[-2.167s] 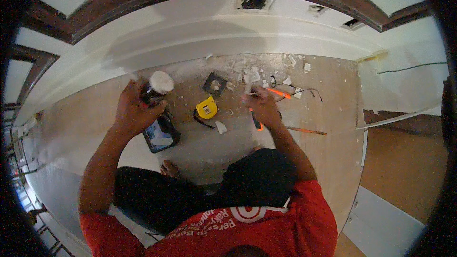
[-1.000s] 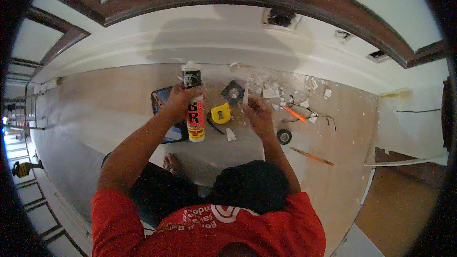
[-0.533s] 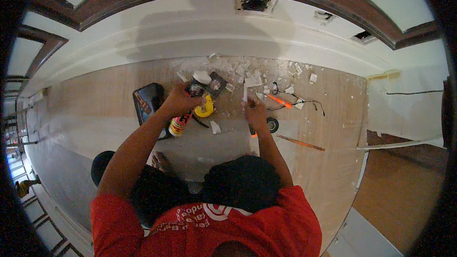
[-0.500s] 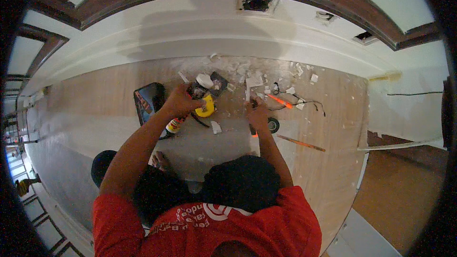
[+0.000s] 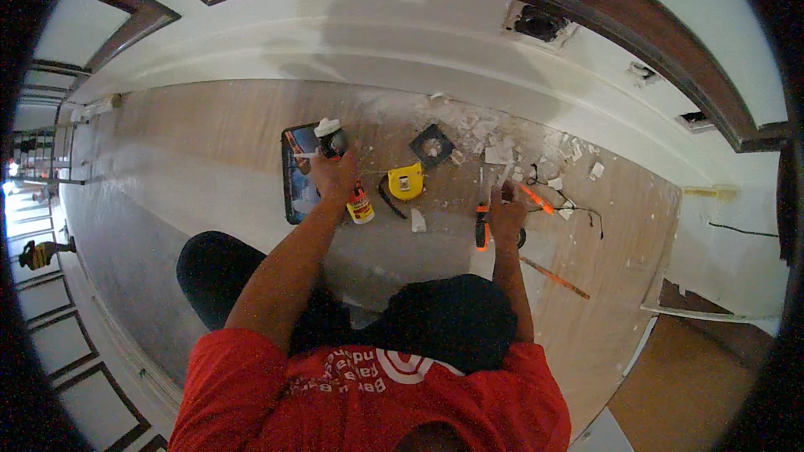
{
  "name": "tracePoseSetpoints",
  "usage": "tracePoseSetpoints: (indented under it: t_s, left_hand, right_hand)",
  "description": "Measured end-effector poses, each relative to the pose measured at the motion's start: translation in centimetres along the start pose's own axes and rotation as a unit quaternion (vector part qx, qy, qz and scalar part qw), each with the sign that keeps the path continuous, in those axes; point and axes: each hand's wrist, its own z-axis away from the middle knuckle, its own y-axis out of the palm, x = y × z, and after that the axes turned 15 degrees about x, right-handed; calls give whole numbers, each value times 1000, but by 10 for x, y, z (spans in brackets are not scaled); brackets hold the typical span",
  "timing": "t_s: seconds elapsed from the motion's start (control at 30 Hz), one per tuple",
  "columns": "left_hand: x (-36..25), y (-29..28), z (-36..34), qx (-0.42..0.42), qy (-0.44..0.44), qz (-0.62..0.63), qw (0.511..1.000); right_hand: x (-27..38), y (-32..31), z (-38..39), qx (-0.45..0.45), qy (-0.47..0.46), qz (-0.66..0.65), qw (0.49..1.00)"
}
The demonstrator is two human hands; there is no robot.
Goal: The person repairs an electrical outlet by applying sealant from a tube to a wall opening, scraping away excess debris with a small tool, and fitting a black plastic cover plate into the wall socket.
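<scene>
My left hand (image 5: pixel 333 177) is closed around a dark round piece (image 5: pixel 333 144) with a white part (image 5: pixel 327 126) on top. It is over the edge of a dark-rimmed flat case (image 5: pixel 291 201) with a printed picture. A yellow and red bottle (image 5: pixel 360 205) lies just below that hand. My right hand (image 5: pixel 507 213) has its fingers closed on a thin white strip (image 5: pixel 504 174). Beside it lies a screwdriver (image 5: pixel 481 228) with an orange and black handle, and a black roll (image 5: pixel 522 238) is mostly hidden behind the hand. Between my hands sits a yellow tape measure (image 5: pixel 405 183).
A black square plate (image 5: pixel 431 147) and scattered white fragments (image 5: pixel 498 153) lie toward the wall. To the right are an orange-handled tool (image 5: pixel 537 198), a black cable (image 5: pixel 590 214) and a thin orange stick (image 5: pixel 554 277). The wall has box openings (image 5: pixel 540 23).
My left hand has carried the dark round piece away from the tape measure, leftward over the flat case. The right hand stays by the screwdriver. The whole view has shifted.
</scene>
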Motion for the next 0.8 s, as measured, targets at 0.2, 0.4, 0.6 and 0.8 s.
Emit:
tracePoseSetpoints:
  t_s: [0.2, 0.4, 0.6, 0.8]
  left_hand:
    - [4, 2, 17, 8, -37, -178, 983]
    - [19, 21, 35, 43, -44, -330, 942]
    - [39, 35, 53, 45, 68, -390, 917]
    - [65, 36, 60, 33, 137, -334, 932]
  right_hand:
    - [4, 13, 11, -21, -9, -90, 996]
    - [46, 6, 21, 41, 26, 56, 997]
    - [24, 31, 32, -2, -79, -110, 991]
    - [50, 19, 44, 8, -69, -138, 988]
